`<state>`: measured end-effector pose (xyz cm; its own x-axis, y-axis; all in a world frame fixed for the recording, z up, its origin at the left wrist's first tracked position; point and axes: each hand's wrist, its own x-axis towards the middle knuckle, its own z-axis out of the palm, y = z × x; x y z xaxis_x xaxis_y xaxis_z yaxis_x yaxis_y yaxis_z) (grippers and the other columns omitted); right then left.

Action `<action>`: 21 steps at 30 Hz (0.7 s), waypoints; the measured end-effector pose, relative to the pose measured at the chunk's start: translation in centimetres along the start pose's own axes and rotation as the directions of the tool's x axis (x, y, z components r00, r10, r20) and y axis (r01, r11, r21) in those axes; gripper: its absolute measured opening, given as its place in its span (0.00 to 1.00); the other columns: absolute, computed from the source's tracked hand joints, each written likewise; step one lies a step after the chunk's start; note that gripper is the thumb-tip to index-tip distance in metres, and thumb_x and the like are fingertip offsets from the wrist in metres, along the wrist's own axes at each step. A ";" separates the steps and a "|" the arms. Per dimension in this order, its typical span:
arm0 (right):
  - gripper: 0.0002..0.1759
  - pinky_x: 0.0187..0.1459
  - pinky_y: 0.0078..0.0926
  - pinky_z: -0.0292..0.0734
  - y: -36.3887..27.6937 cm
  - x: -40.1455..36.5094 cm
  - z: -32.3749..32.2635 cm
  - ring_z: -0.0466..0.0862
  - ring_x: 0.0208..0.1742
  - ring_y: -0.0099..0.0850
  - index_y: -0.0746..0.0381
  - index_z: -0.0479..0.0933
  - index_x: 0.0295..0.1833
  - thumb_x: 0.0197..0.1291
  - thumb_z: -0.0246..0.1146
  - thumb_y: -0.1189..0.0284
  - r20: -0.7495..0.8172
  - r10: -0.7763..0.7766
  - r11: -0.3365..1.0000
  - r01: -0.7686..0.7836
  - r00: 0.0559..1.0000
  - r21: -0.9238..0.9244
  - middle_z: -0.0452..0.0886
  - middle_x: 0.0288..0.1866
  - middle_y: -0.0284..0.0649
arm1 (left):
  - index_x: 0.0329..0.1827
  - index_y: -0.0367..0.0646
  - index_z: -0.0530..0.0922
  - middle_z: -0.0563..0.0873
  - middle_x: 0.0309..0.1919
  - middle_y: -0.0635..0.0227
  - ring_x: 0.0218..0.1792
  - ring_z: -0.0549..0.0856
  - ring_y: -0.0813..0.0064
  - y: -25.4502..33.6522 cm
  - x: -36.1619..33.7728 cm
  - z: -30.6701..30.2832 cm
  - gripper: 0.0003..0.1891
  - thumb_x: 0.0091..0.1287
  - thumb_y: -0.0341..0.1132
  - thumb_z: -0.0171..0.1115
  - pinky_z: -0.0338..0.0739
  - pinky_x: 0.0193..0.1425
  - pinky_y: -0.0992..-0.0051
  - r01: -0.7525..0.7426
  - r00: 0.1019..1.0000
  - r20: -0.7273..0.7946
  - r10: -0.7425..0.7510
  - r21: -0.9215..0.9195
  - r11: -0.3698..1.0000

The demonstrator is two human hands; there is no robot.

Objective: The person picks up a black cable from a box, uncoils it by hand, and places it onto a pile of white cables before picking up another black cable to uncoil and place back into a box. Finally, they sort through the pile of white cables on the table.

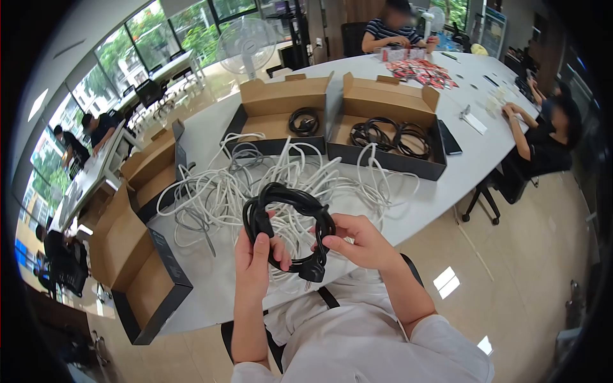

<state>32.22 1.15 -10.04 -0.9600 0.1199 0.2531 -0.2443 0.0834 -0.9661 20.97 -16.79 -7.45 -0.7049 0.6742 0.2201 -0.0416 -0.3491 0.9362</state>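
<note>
Between my two hands I hold a coiled black power cord (281,189), raised over the near side of the table. My left hand (257,254) grips the coil's left side, thumb in front and fingers through the loop. On the opposite side, my right hand (357,241) pinches the coil between thumb and fingers. The cord's plug (312,270) hangs at the lower right with its prongs pointing down. Behind the coil spreads a tangled heap of white and grey cables (223,188).
Two open cardboard boxes with black coiled cables, the left box (274,145) and right box (387,155), stand beyond the heap. More open boxes (167,297) line the left. Red packets (423,72) lie farther back on the white table (440,191). Several people sit around.
</note>
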 end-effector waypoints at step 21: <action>0.14 0.46 0.23 0.78 5.8 6.9 -3.2 0.84 0.41 0.26 0.67 0.76 0.55 0.64 0.56 0.80 -0.331 0.094 0.972 -0.015 0.939 0.234 0.84 0.41 0.40 | 0.52 0.45 0.79 0.84 0.28 0.58 0.26 0.83 0.60 0.7 34.0 -5.5 0.16 0.61 0.34 0.60 0.76 0.31 0.66 -0.383 0.914 0.372 0.164 0.923 0.043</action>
<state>24.60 5.58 -13.73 -0.8788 0.4481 0.1639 -0.2555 -0.1519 -0.9548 -6.89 2.29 -0.87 -0.3879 0.8007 0.4565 0.9215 0.3274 0.2088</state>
